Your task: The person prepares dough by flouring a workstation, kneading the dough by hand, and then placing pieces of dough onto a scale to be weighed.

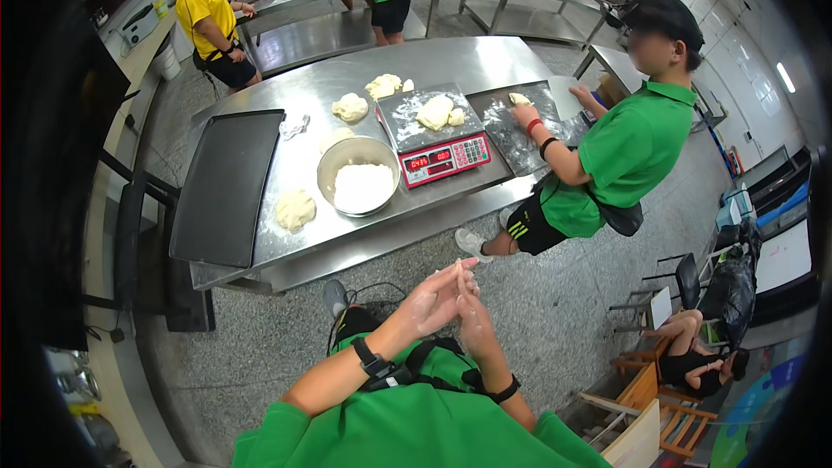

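Note:
My left hand (433, 305) and my right hand (473, 316) meet in front of my body, away from the table. Their fingers are stretched out and touch one another, with white flour on the skin. Between them no object shows, though the palms are partly hidden. Beyond them, at the table's near side, stands a steel bowl (328, 180) of white flour (364, 185). A lump of dough (295, 210) lies left of the bowl, and another dough lump (350, 107) lies behind it. A red digital scale (444, 161) carries dough (435, 113) on its floured plate.
A black baking tray (227, 186) covers the left end of the steel table (286, 264). At the right, a person in green (637, 143) holds a flat scraper (565, 99) and works dough (520, 100). A person in yellow (208, 17) stands beyond the table.

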`<control>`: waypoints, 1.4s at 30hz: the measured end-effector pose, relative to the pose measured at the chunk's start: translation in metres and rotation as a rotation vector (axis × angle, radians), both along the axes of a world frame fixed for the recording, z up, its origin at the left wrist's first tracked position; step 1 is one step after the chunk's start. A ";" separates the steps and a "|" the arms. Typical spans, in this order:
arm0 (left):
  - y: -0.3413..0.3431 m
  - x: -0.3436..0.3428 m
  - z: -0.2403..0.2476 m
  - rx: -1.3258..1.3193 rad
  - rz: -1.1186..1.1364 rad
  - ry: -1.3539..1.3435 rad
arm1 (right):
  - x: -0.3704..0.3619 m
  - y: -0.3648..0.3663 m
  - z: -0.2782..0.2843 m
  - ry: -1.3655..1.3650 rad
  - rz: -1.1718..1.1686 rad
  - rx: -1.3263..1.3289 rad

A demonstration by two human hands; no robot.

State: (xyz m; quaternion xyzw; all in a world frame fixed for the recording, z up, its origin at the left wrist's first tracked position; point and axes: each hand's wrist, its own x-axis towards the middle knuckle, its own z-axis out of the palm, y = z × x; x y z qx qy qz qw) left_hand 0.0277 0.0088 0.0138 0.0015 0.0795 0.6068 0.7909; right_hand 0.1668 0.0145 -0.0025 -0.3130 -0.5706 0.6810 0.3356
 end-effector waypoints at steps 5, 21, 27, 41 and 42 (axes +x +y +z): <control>-0.001 0.001 -0.001 -0.025 -0.017 0.006 | 0.003 0.001 0.004 -0.121 0.028 0.174; -0.003 0.000 0.001 -0.017 -0.022 -0.015 | -0.004 -0.004 0.017 0.091 0.030 -0.149; -0.003 0.001 0.002 -0.028 -0.031 -0.051 | -0.005 -0.004 0.024 0.076 0.043 -0.087; -0.005 0.004 0.005 -0.026 -0.036 -0.026 | 0.002 -0.004 0.016 0.016 0.006 -0.038; -0.004 0.004 0.005 -0.026 -0.037 -0.026 | 0.002 -0.004 0.012 0.015 0.006 -0.040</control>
